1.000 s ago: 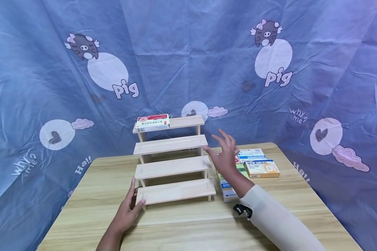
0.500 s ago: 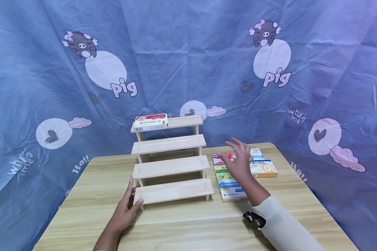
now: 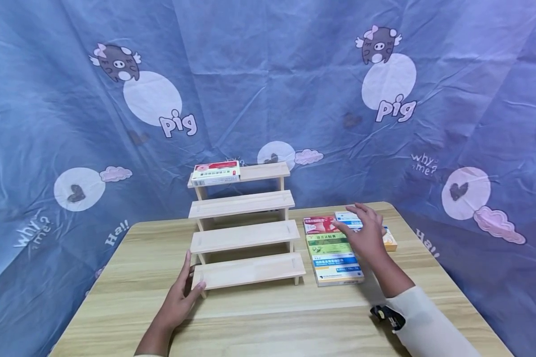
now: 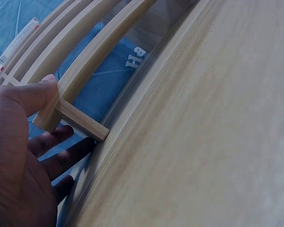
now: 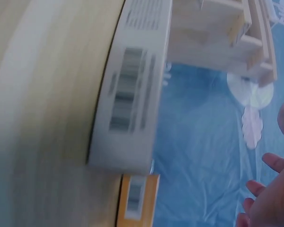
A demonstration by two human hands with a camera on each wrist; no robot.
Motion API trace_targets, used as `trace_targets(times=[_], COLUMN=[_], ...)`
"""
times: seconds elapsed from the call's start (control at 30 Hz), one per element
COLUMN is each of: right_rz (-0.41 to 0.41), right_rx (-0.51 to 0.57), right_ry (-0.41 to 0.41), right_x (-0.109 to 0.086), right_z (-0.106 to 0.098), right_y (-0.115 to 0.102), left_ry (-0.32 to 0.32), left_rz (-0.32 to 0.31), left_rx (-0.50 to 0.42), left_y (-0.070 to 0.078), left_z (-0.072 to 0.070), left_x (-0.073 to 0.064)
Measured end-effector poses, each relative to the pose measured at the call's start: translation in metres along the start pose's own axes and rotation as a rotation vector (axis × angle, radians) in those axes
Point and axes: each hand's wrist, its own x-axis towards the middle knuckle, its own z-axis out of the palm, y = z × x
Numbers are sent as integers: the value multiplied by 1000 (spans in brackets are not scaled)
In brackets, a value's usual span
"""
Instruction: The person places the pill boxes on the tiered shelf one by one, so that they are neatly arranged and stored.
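My left hand holds the left end of the lowest board of a stepped wooden rack. In the left wrist view the thumb lies on the board's end and the fingers are below and beside the leg. Over the medicine boxes at the right hovers my right hand, its fingers spread and slightly bent, with nothing in them. Below and left of it lie a red box, a green box and a blue-and-white box. It partly hides a white-and-blue box and an orange-and-white box.
A red-and-white medicine box lies on the left part of the rack's top board. Everything stands on a wooden table. Behind it hangs a blue curtain printed with pigs.
My right hand has moved away from the rack, rightward and down over the boxes, uncovering the red, green and blue-and-white ones. The left hand keeps its hold on the rack.
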Motion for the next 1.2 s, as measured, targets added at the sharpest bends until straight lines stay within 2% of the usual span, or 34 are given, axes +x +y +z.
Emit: trace_targets(times=[0.3,0.5,0.8,1.1,1.2], right_rz=[33,52,59,75,77], right_rx=[-42,-69,-69,-45,-19], right_ry=[-45,-73,-56,15,12], right_x=[-2,-4,-8,-4,-3], right_z=[-18,-27,-35,-43,-46], right_y=[16,25,48,70,76], left_ry=[-21,-13,-25,-25,-24], left_rz=[-10,0,-10,-2,-2], left_rx=[-11,3,4,-14,-14], left_y=[3,3,4,3,3], left_z=[-2,-2,-3,-1,-2], left_x=[0,-1,-1,-1,-1])
